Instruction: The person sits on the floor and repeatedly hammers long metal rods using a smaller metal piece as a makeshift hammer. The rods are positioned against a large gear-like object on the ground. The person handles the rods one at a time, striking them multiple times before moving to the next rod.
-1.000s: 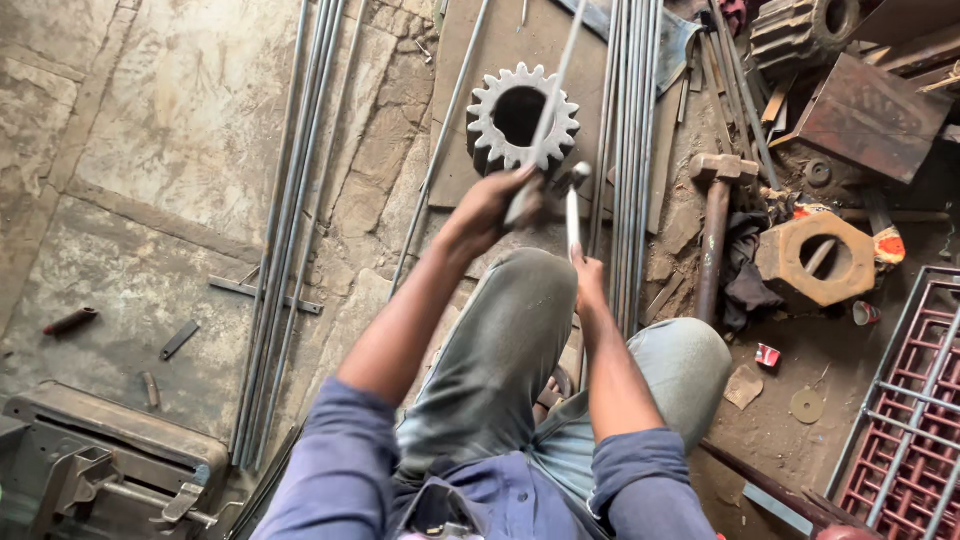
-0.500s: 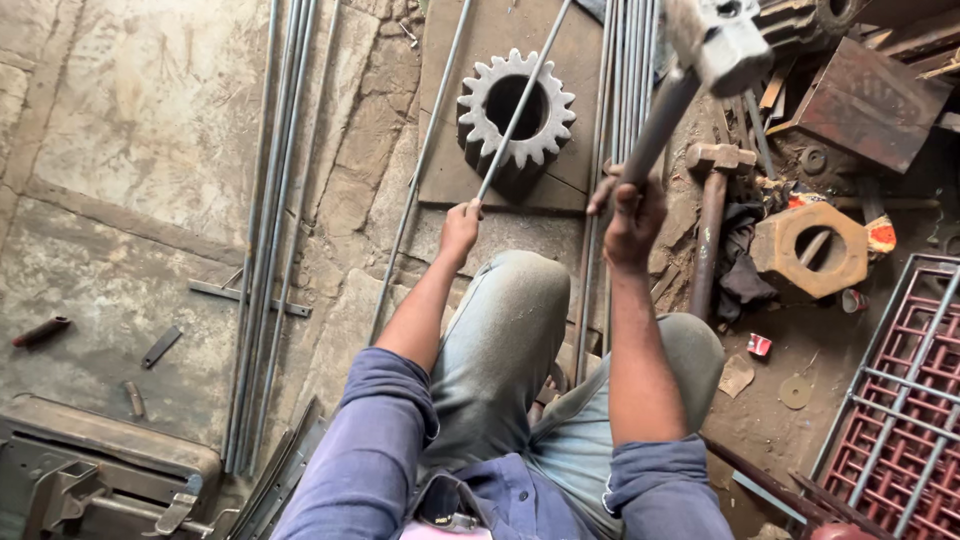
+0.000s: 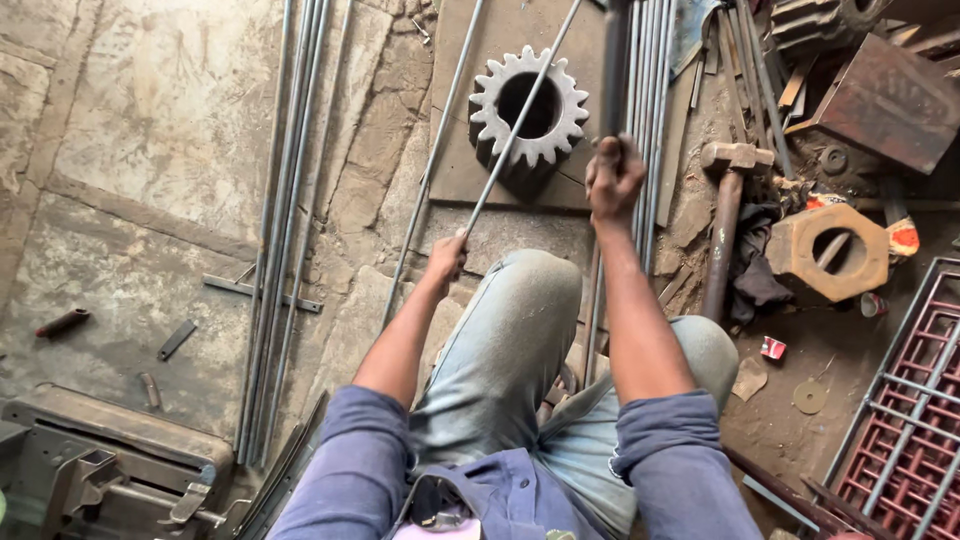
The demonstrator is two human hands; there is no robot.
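Note:
My left hand (image 3: pixel 447 257) grips a thin steel rod (image 3: pixel 520 125) that runs up and to the right across a large toothed gear (image 3: pixel 528 108) standing on a flat steel plate (image 3: pixel 470 175). My right hand (image 3: pixel 612 178) is raised and closed around a dark hammer handle (image 3: pixel 613 60); the hammer head is out of view past the top edge. My knees in grey trousers sit just below both hands.
Bundles of long steel rods lie on the stone floor at left (image 3: pixel 285 230) and beside the gear (image 3: pixel 650 110). A second hammer (image 3: pixel 725 215), an octagonal rusty block (image 3: pixel 828 250), a red metal grille (image 3: pixel 915 400) and a rusty box (image 3: pixel 890 100) crowd the right. A grey vise-like machine (image 3: pixel 110 470) sits bottom left.
My right hand has swung the hammer up from the gear until its head left the frame. My left hand slid down the rod toward my knee and still holds it.

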